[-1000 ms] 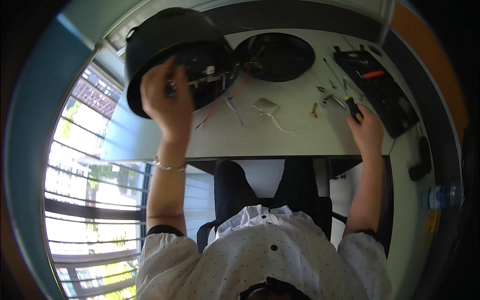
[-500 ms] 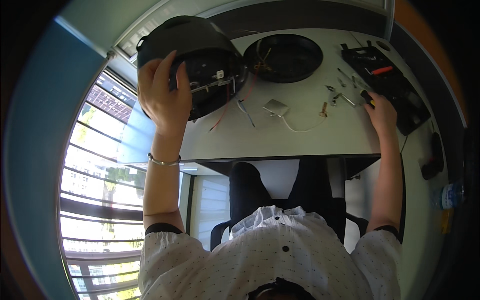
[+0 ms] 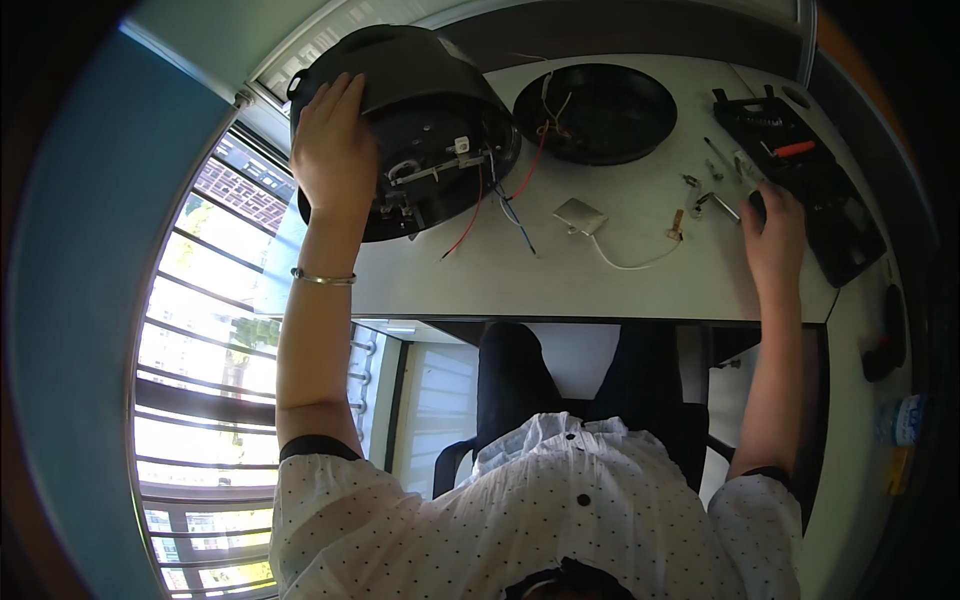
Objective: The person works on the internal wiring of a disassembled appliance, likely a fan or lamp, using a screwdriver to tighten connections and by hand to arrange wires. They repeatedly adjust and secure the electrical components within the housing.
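Here the left hand (image 3: 333, 150) gripped the cooker (image 3: 405, 125), tilted on the surface (image 3: 620, 285) so its wired underside faced the person; right hand (image 3: 775, 235) curled over a screwdriver (image 3: 752, 203) beside the toolcase (image 3: 800, 180).

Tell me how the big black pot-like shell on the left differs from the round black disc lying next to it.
The black shell is deep and domed, tilted on its side under the left hand; the black disc is shallow and lies flat on the white table, untouched. The shell's open underside shows metal parts and red and blue wires; the disc shows only a few wires at its centre. Both are round and black.
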A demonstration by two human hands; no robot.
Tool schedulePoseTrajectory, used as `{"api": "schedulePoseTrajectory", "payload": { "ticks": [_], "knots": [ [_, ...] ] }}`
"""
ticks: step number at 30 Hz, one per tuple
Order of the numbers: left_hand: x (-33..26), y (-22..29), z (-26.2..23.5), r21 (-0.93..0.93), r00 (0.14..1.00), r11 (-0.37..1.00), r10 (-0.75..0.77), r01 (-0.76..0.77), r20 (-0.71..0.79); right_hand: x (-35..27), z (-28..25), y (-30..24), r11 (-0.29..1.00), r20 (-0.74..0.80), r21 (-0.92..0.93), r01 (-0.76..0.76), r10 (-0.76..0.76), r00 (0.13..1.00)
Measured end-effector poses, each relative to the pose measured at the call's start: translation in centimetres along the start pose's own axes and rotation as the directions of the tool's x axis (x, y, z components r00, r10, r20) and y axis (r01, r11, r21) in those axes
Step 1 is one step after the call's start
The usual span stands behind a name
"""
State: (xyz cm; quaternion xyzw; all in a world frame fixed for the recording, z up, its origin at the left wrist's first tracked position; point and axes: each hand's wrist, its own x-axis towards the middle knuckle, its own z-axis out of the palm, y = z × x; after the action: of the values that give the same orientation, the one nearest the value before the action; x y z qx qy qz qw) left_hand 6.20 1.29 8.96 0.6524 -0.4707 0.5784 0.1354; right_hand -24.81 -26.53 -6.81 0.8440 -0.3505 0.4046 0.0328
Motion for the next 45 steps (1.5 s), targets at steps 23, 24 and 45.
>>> {"api": "schedulePoseTrajectory", "payload": {
  "ticks": [23, 24, 45],
  "knots": [
    [-4.8, -3.4, -1.7, -0.535, 0.960, 0.815, -0.279, 0.224, -0.023, -5.4, 2.8, -10.6, 0.783, 0.051, 0.612, 0.111, -0.179, 0.983],
    [-4.7, -3.1, -1.6, -0.553, 0.955, 0.798, -0.298, 0.240, -0.016, -5.5, 3.0, -10.6, 0.782, 0.061, 0.615, 0.098, -0.171, 0.983],
    [-4.9, -0.7, -1.5, -0.390, 0.841, 0.772, -0.541, 0.502, 0.011, -3.6, 2.9, -11.7, 0.628, 0.110, 0.777, 0.048, -0.212, 0.971]
  ]
}}
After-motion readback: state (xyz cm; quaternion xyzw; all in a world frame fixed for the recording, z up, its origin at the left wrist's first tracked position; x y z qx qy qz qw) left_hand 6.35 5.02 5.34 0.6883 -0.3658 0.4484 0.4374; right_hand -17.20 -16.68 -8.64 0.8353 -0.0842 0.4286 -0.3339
